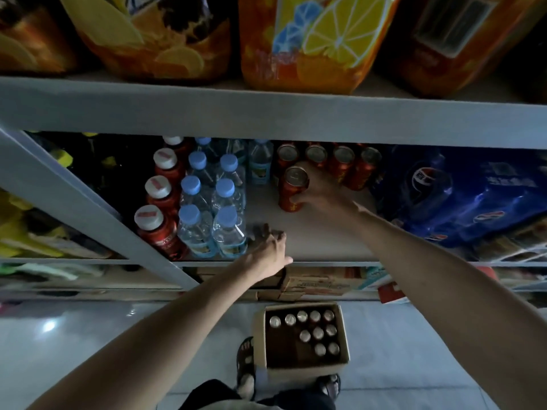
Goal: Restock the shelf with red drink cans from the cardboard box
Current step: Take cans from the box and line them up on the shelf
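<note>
My right hand [321,192] grips a red drink can [291,189] that stands upright on the grey shelf [319,241], just in front of a back row of several red cans [343,161]. My left hand [270,245] rests near the shelf's front edge, fingers spread and holding nothing, beside the water bottles. On the floor below, the open cardboard box [302,338] holds several more cans, seen as silver tops.
Blue-capped water bottles [213,208] and red bottles with white caps [159,199] fill the shelf's left. Blue soda packs [461,196] lie on the right. Orange drink packs [299,39] sit on the shelf above. A slanted metal brace [97,199] crosses at left.
</note>
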